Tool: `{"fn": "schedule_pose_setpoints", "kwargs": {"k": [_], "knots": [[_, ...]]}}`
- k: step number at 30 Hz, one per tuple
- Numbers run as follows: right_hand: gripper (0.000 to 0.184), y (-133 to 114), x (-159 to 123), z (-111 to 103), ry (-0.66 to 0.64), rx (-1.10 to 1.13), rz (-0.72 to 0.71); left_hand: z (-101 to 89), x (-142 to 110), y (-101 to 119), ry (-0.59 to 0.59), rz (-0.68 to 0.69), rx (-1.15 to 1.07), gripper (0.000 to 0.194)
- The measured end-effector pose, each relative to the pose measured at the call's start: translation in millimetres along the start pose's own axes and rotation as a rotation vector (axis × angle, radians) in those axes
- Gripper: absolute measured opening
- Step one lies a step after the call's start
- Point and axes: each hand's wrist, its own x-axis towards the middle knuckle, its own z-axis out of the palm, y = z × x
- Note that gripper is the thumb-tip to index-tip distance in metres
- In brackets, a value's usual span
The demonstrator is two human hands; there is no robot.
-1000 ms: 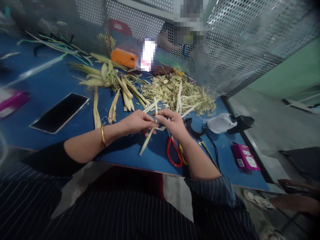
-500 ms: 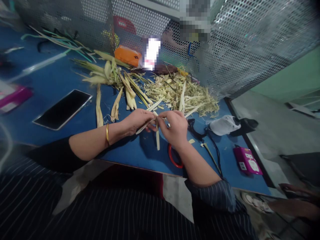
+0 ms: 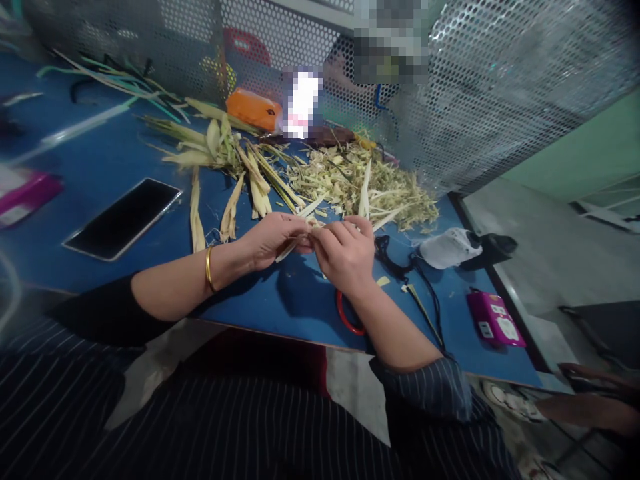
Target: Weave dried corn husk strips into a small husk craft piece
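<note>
My left hand (image 3: 270, 241) and my right hand (image 3: 343, 253) meet above the blue table (image 3: 125, 167), both pinched on pale leaf strips (image 3: 293, 245). A short end of one strip pokes out below my left fingers; the rest is hidden between the hands. A gold bangle (image 3: 208, 269) circles my left wrist. Red-handled scissors (image 3: 346, 320) lie under my right wrist. Just beyond the hands lies a heap of cut leaf scraps (image 3: 360, 183), with whole dried leaves (image 3: 225, 160) to its left.
A black phone (image 3: 123, 217) lies at the left, a pink object (image 3: 25, 197) at the far left edge. A white cloth (image 3: 445, 247), black cables (image 3: 400, 270) and a pink box (image 3: 495, 320) sit at the right. An orange box (image 3: 253, 110) stands by the perforated metal screen (image 3: 475, 87).
The strips hung down long from my fingers a second ago; now both hands have closed together and folded them in, so only a short end shows. The right hand covers more of the scissors.
</note>
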Motion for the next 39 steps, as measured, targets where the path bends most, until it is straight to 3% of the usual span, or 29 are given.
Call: {"fn": "schedule_pose_setpoints", "kwargs": {"k": [4,7,10,13,16,19,21,23,25,29,34,39], "knots": [[0.016,-1.7,-1.0,0.8,0.0,-0.002,-0.049,-2.6,2.6,-4.7,0.002,0.054,0.052,0.015],[0.018,-6.8,-0.8,3.0,-0.003,0.039,-0.189,-2.2,1.6,-5.0,0.019,0.06,0.056,0.016],[0.019,-13.2,0.5,5.4,-0.103,0.075,-0.339,-1.6,-0.4,-4.9,0.04,0.011,0.08,0.018],[0.019,-15.7,1.5,6.1,-0.119,0.082,-0.337,-2.9,0.1,-5.8,0.027,-0.011,0.072,0.018],[0.012,-11.9,1.6,5.9,0.015,0.277,-0.04,-4.9,2.3,-4.3,0.035,0.024,0.063,0.016],[0.013,-5.6,1.2,7.9,0.126,0.595,0.488,-4.6,2.7,1.4,0.078,0.01,0.098,0.009],[0.019,-3.0,0.9,10.7,0.089,0.806,0.778,-2.9,1.4,5.7,0.115,-0.024,0.112,0.01],[0.019,-2.4,0.8,13.7,0.015,0.977,0.952,-1.0,-0.6,8.5,0.138,-0.041,0.119,0.012],[0.018,-3.4,0.7,15.9,-0.015,1.043,1.013,0.5,-2.3,9.3,0.128,-0.031,0.143,0.015],[0.018,-6.5,-0.1,18.5,-0.043,1.015,0.979,1.6,-3.0,8.6,0.16,-0.008,0.194,0.023],[0.01,-8.3,-4.1,20.3,-0.093,1.125,0.931,-2.2,2.5,12.0,0.246,-0.006,0.129,0.018],[0.01,-6.0,-7.7,14.7,-0.157,1.036,0.55,-10.6,8.1,16.0,0.273,0.016,0.067,0.016]]}}
